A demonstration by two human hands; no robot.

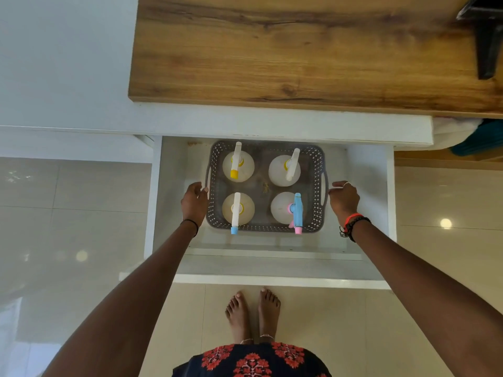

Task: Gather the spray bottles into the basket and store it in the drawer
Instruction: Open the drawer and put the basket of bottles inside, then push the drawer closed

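Observation:
A grey perforated basket (317,186) rests on the floor of the open white drawer (367,186). Several spray bottles stand upright in it: one with a yellow nozzle (237,165), one all white (285,168), one with a blue nozzle tip (236,210), and one with a blue and pink trigger (296,212). My left hand (194,200) is beside the basket's left handle, thumb at the rim. My right hand (344,198) is beside the right handle, fingertips touching it. Both handle loops stay visible, with no fingers wrapped around them.
The drawer is pulled out under a wooden countertop (299,50), and its front panel (272,281) is just ahead of my bare feet (253,314). Glossy floor tiles lie on both sides. A black object (487,36) stands at the counter's far right.

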